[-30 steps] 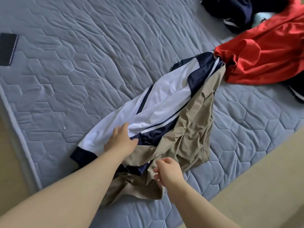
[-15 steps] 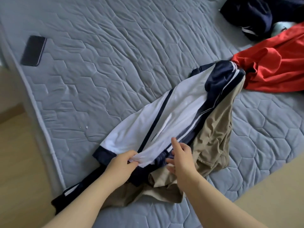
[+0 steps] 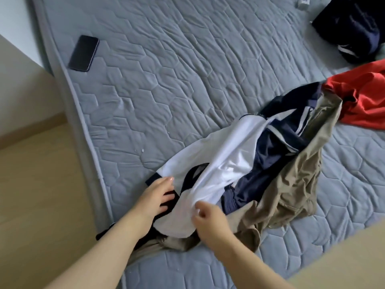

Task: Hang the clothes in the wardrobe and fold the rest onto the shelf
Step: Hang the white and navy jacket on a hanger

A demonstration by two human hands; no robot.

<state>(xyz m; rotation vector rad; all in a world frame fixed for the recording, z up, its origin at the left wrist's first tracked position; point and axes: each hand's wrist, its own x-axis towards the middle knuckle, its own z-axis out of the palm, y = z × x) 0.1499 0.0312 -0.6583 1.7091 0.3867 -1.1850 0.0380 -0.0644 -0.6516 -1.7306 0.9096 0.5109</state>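
Observation:
A white and navy sports top [image 3: 225, 163] lies bunched on the grey quilted mattress [image 3: 166, 69], tangled with a khaki garment [image 3: 291, 184] on its right. My left hand [image 3: 156, 197] rests flat with straight fingers on the top's dark edge near the mattress corner. My right hand [image 3: 206, 217] pinches a fold of the white cloth and lifts it a little. A red garment [image 3: 362, 97] lies further right, touching the khaki one. A dark navy garment [image 3: 350, 28] sits at the far right corner.
A black phone [image 3: 84, 53] lies on the mattress near its left edge. A small white object [image 3: 303, 2] sits at the top edge. Light wooden floor [image 3: 41, 195] runs along the left of the mattress, and a beige surface [image 3: 343, 257] shows at the lower right.
The view has swung right and back. My left hand let go of the white cloth and now lies flat on the dark edge. My right hand closed on the white fold.

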